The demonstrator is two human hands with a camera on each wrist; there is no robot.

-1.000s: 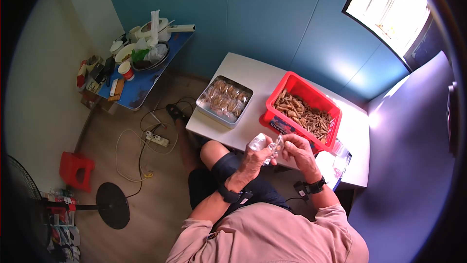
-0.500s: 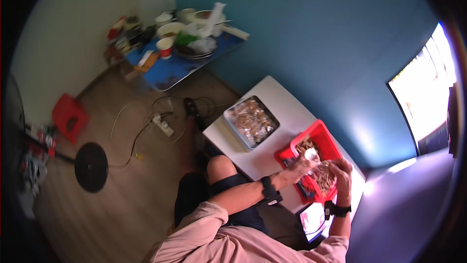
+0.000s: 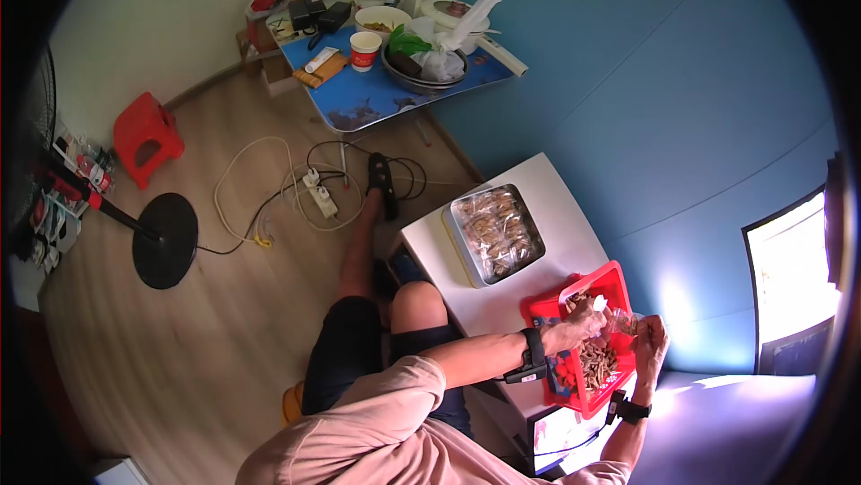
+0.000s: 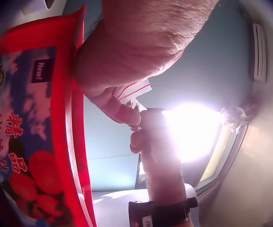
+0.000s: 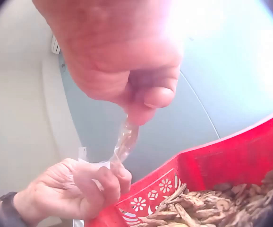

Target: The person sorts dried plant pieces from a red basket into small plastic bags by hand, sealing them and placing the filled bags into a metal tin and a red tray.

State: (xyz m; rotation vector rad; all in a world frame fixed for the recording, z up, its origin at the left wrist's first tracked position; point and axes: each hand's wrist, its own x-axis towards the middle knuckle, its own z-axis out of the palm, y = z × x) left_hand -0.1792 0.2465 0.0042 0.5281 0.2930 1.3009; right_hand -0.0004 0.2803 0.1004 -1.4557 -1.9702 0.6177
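A small clear plastic bag [image 5: 125, 139] is stretched between the two hands above a red plastic basket [image 3: 613, 286]. My left hand [image 3: 567, 334] grips one end of it, along with a white piece [image 4: 135, 90] that has red stripes. With thumb and fingertips my right hand [image 5: 122, 61] pinches the bag's other end, higher up in the right wrist view. Brown dried slices [image 5: 217, 203] fill the basket beneath, and the hands hide part of them in the head view.
Left of the basket on the white table [image 3: 556, 194] stands a metal tin [image 3: 460, 247] full of clear packets [image 3: 498, 229]. A lit screen [image 3: 560, 438] is at the near edge. A blue side table [image 3: 377, 107] bears bowls and a cup; a fan base [image 3: 166, 238] and cables are on the floor.
Both hands have moved from the table's near edge to above the basket, still holding the bag, and the right hand has drawn its end outward. The head view has turned.
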